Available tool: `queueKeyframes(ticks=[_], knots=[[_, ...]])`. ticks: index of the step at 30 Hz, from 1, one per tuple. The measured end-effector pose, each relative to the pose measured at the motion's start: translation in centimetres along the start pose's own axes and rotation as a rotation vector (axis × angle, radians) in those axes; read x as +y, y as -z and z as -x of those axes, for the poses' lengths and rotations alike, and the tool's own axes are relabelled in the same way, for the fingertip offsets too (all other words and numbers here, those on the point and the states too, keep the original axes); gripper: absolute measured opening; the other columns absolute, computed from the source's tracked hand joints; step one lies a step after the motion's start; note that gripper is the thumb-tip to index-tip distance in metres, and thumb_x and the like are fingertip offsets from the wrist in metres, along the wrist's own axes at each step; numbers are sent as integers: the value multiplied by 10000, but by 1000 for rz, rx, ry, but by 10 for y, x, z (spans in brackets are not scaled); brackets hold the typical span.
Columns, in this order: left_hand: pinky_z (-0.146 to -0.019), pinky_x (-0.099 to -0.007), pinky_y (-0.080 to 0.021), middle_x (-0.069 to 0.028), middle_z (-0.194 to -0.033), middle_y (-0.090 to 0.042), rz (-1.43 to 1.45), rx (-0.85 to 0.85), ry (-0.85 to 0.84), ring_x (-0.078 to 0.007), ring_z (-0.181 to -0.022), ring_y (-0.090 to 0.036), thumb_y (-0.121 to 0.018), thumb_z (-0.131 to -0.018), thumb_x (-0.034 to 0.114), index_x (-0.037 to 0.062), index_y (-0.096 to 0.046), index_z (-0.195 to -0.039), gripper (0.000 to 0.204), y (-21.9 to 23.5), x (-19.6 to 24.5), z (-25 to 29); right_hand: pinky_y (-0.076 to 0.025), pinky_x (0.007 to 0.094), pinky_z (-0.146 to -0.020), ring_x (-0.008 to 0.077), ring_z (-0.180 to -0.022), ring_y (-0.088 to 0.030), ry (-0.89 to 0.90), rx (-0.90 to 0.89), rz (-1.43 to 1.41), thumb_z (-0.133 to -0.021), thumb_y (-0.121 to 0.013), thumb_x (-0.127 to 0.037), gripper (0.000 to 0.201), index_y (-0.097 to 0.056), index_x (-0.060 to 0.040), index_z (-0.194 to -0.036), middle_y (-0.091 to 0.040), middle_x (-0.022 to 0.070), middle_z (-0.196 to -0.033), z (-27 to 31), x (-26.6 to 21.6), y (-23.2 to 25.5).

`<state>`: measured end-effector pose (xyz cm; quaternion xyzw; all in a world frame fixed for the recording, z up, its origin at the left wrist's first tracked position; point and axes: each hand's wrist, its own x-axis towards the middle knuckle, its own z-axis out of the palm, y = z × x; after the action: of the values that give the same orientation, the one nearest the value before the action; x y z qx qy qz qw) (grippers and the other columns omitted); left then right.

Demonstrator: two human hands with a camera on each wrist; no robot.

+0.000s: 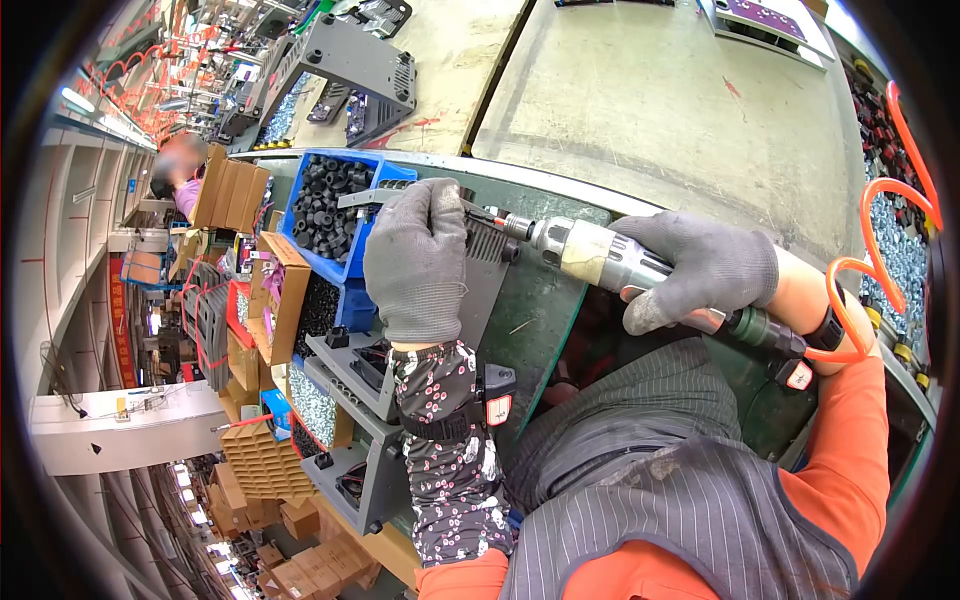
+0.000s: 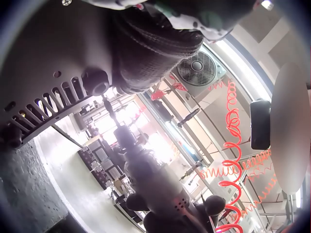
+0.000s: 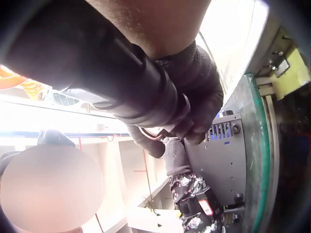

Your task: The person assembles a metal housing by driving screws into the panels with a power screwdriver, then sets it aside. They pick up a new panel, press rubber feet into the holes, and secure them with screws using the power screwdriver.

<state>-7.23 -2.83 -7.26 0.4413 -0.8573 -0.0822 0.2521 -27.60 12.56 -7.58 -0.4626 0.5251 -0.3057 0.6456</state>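
Note:
In the head view, my gloved left hand (image 1: 418, 265) grips the upper part of a grey metal panel (image 1: 485, 275) with slots along its edge. My gloved right hand (image 1: 705, 265) curls round a silver pneumatic screwdriver (image 1: 585, 250), which points left towards the panel. Seen from the left wrist, the driver's bit (image 2: 111, 109) meets a round black rubber foot (image 2: 95, 81) on the panel, right beside the left glove (image 2: 146, 53). The right wrist view shows the slotted panel (image 3: 214, 160) standing beyond the right glove (image 3: 201, 102); the driver's tip is hidden there.
A blue bin (image 1: 352, 262) of black rubber feet (image 1: 325, 205) stands left of the panel. More grey panels (image 1: 350, 375) lie near the left forearm. An orange coiled air hose (image 1: 900, 125) loops by the right arm. The workbench (image 1: 680, 120) stretches ahead. Cardboard boxes (image 1: 230, 190) sit far left.

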Motion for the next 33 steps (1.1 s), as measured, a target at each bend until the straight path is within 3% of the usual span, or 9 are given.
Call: queueKeyframes(ticks=[4, 7, 10, 12, 13, 25, 28, 30, 33], knots=[[-709, -395, -473, -136, -850, -628, -106, 132, -46, -321, -791, -604, -559, -891, 303, 68, -657, -914, 256, 7, 5, 7, -466, 261, -534, 92, -614, -557, 126, 31, 93, -677, -738, -125, 493, -511, 23, -1089, -569, 44, -739, -6, 8, 1], [-666, -408, -465, -123, -777, -592, -198, 156, 38, -320, -731, -582, -547, -896, 309, 69, -636, -847, 261, 21, -4, 28, -469, 260, -536, 93, -610, -558, 63, 10, 53, -680, -739, -123, 506, -508, 24, -1106, -571, 47, -753, -4, 4, 1], [-624, -421, -453, -114, -700, -544, -417, 111, -43, -313, -688, -560, -523, -907, 321, 62, -597, -760, 307, 16, -10, 38, -463, 252, -530, 93, -601, -547, -15, -15, -29, -678, -747, -136, 543, -508, 24, -1138, -572, 48, -776, -7, 8, 2], [-588, -423, -446, -110, -664, -517, -403, 123, -85, -307, -655, -552, -499, -918, 327, 59, -561, -703, 350, 16, -13, 35, -455, 304, -703, 166, -793, -570, -20, -34, -45, -689, -756, -295, 492, -563, 6, -1027, -594, 79, -826, -5, 4, 3], [-598, -427, -443, -129, -694, -537, -409, 84, -43, -322, -671, -556, -499, -920, 321, 52, -586, -754, 328, 16, -12, 35, -449, 312, -755, 191, -854, -568, 165, 38, 159, -685, -752, -286, 532, -554, 18, -1074, -600, 107, -885, -10, 10, 4], [-608, -421, -441, -141, -719, -558, -319, 25, -71, -335, -678, -559, -520, -910, 306, 42, -616, -790, 306, 19, -7, 40, -460, 317, -749, 196, -824, -571, 66, 93, 233, -654, -756, -308, 615, -540, 7, -1135, -608, 111, -885, 9, 0, -19], [-549, -357, -426, -89, -682, -556, -247, 152, -193, -241, -630, -559, -536, -900, 308, 45, -640, -806, 297, 23, -6, 49, -462, 324, -753, 212, -829, -573, 66, 130, 244, -645, -760, -308, 608, -539, 3, -1118, -601, 125, -898, 12, 0, -27], [-500, -270, -378, -22, -670, -542, 429, 21, -17, -116, -619, -511, -553, -885, 270, 40, -658, -868, 253, 35, 7, 77, -462, 328, -757, 218, -842, -574, 117, 158, 240, -644, -760, -312, 600, -536, 2, -1103, -597, 132, -910, 16, 10, -33], [-477, -193, -332, -4, -759, -550, 1453, -336, 609, -66, -562, -407, -509, -891, 172, 3, -576, -1075, 259, 17, 1, 119, -475, 328, -727, 204, -766, -585, 158, 98, 158, -646, -783, -341, 636, -517, 3, -1110, -603, 95, -847, 20, 34, -40]])
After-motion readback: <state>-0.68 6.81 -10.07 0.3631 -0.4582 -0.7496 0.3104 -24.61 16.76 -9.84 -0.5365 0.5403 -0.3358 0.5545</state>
